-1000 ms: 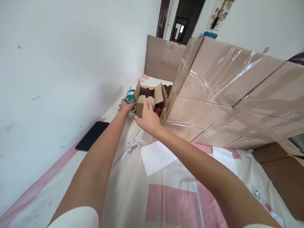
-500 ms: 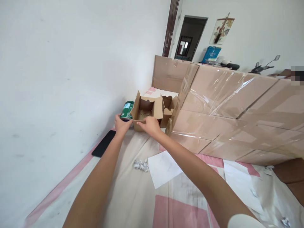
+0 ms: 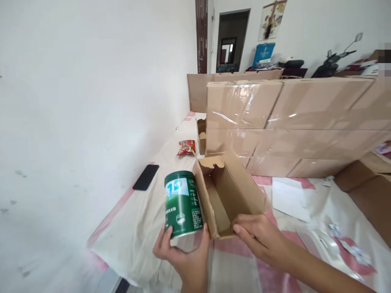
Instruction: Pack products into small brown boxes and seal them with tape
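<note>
My left hand [image 3: 185,256] grips a green can [image 3: 182,203] with a white and blue label from below, holding it upright close in front of me. My right hand [image 3: 259,238] holds the near edge of a small open cardboard box [image 3: 227,195], which is tilted with its empty inside facing me. Can and box sit side by side, almost touching, above the pink and white sheet [image 3: 232,264].
A wall of large taped cardboard cartons [image 3: 290,122] stands to the right. A black phone [image 3: 146,177] and a red snack packet [image 3: 186,147] lie on the sheet near the white wall. White paper sheets [image 3: 288,194] lie at right. Another small open box [image 3: 201,136] stands farther back.
Both hands have pulled back toward me from the far corner, bringing the green can and one small box along. The red packet now lies exposed on the sheet.
</note>
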The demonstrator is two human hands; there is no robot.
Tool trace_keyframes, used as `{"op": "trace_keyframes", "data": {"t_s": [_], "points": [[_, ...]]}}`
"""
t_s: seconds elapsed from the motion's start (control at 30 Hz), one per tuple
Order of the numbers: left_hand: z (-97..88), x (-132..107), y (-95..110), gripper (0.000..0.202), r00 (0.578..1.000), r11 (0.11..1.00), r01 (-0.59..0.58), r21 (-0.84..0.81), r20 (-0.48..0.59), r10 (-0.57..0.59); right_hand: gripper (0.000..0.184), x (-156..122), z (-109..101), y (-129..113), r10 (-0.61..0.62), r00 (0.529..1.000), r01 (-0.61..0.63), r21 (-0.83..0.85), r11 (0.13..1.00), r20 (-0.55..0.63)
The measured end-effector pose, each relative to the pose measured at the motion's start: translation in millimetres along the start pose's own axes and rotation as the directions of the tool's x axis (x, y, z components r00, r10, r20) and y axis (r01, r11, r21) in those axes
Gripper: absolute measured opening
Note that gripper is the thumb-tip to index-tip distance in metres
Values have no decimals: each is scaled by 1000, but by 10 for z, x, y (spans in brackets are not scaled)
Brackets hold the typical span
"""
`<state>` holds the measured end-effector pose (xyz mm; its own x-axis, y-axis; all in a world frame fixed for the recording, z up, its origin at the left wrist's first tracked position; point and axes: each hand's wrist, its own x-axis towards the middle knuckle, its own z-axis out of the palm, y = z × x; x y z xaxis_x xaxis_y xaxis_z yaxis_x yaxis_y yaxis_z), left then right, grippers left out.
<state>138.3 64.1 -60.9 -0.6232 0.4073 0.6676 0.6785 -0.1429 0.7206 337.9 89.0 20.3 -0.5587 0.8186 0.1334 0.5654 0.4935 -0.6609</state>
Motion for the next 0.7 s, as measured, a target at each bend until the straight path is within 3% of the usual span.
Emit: {"op": "trace_keyframes", "data": {"t_s": [0.1,0.17,0.27,0.33,0.4,0.53,0.63,0.7], "points": [[-264,-473,92,76,996,993,-82,-83,34,85,46,-584,-120,41,-26,999,27,-45,999,35],[-453,-770,45,69,976,983,-131,-129,157,150,44,-908,-189,116,-53,997,58,-106,993,50],[-685,-1158,-80,69,893,967,-155,-202,391,224,42,-1254,-307,280,-66,992,85,-190,978,104],[-769,-1346,-147,64,830,946,-156,-283,482,282,41,-1362,-417,379,-45,990,77,-233,969,137],[-795,-1459,-183,62,741,906,-174,-386,555,378,43,-1371,-558,436,-6,989,45,-261,964,150],[-738,-1373,-180,68,558,812,-288,-508,600,573,42,-1211,-861,429,109,975,-57,-258,964,192],[-646,-993,-89,73,415,780,-427,-458,667,619,36,-1093,-974,404,238,944,-158,-317,935,230],[-577,-656,27,73,316,767,-530,-361,755,574,33,-1046,-971,411,280,930,-178,-375,910,237]]}}
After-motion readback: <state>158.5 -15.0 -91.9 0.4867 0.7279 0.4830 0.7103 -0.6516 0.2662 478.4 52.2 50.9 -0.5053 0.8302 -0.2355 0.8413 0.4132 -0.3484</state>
